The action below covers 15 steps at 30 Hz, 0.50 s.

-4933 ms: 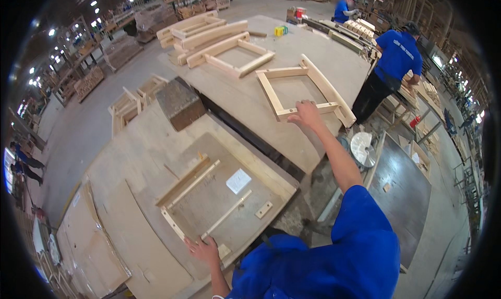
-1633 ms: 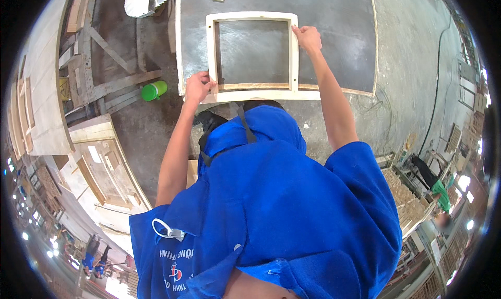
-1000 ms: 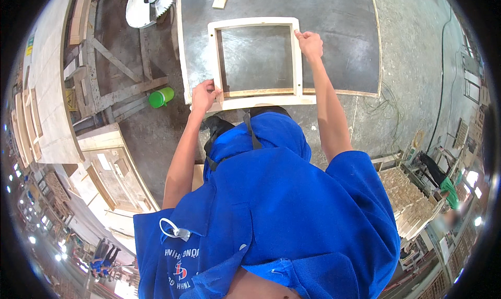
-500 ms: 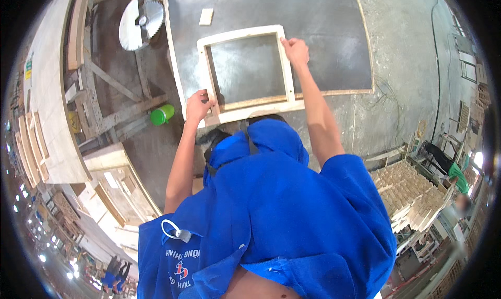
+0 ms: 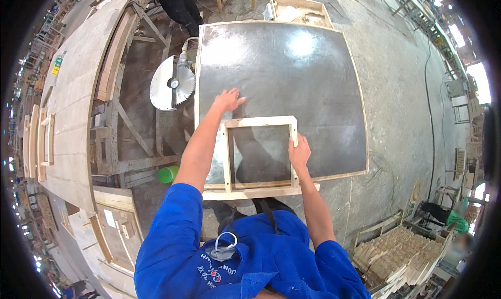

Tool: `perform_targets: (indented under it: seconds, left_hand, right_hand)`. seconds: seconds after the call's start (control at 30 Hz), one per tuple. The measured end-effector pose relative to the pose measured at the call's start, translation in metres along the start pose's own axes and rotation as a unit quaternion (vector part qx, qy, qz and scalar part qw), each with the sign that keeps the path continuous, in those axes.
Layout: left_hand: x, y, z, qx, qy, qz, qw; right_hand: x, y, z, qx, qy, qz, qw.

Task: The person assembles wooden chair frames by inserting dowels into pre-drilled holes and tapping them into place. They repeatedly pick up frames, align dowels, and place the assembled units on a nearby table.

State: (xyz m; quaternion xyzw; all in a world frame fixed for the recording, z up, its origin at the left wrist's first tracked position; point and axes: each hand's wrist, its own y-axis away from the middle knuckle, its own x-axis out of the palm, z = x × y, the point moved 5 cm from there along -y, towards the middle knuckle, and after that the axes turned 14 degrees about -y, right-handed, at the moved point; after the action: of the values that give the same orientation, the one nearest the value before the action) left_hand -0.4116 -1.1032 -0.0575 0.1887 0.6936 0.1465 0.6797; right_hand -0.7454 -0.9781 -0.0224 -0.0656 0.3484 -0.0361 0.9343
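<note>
a wooden frame (image 5: 258, 153) lies flat near the middle of the picture, on the near part of a big dark table top (image 5: 292, 69). the right hand (image 5: 299, 152) grips the frame's right bar, with the fingers curled over it, so the fingertips are hard to see. the left hand (image 5: 228, 99) is just above the frame's top left corner, spread wide with its palm down on the dark top, not holding anything. the left arm covers part of the frame's left bar. the near edge of the frame sits by a pale wood strip (image 5: 255, 193), and the person's blue jacket (image 5: 245, 257) hides what is under it. to the left of the table is a round saw blade (image 5: 172, 84), partly behind a guard. a green cup (image 5: 168, 174) peeks out lower left. at the top, a person is cut off by the picture edge.
</note>
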Motion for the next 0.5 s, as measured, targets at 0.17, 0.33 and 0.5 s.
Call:
perform_targets:
  seconds: [0.17, 0.33, 0.5]
  left_hand:
    - [0.017, 0.024, 0.005, 0.011, 0.125, -0.038, 0.991]
    - [0.05, 0.085, 0.036, -0.012, 0.409, -0.224, 0.884]
    - [0.096, 0.196, 0.016, -0.257, 0.409, -0.306, 0.82]
  right_hand:
    - [-0.004, 0.004, 0.003, -0.032, -0.016, -0.034, 0.999]
    - [0.008, 0.004, -0.002, -0.01, -0.011, -0.033, 0.999]
    - [0.015, -0.015, 0.0, 0.033, 0.005, -0.033, 0.999]
